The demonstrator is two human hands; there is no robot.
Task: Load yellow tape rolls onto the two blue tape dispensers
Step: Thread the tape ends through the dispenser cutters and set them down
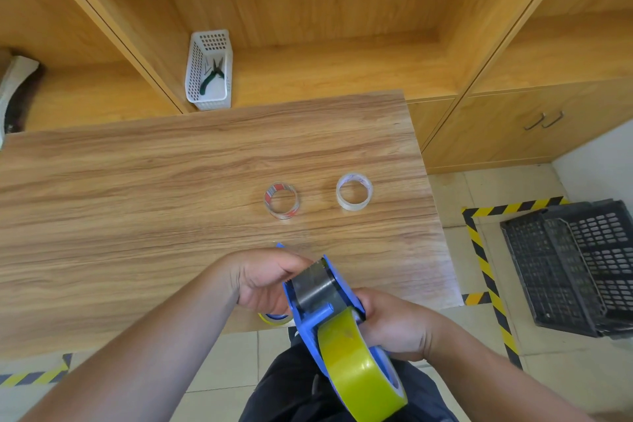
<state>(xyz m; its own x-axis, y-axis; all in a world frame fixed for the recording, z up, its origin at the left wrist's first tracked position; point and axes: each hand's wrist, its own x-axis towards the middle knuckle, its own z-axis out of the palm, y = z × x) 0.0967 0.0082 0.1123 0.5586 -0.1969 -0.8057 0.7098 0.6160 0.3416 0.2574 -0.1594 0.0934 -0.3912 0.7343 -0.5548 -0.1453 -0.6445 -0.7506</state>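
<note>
I hold a blue tape dispenser (310,315) above the table's near edge, with a yellow tape roll (356,370) seated in it. My right hand (394,325) grips the dispenser's right side. My left hand (263,279) is closed at the dispenser's front end by the serrated blade, where the tape strip lies over the plate. Under my left hand lies a second blue dispenser (280,245), mostly hidden, with a second yellow roll (274,319) peeking out on the table.
Two clear tape rolls, one red-labelled (281,199) and one plain (354,191), lie on the wooden table (137,216). A white basket (209,70) with pliers stands on the shelf behind. A black crate (568,267) sits on the floor at right.
</note>
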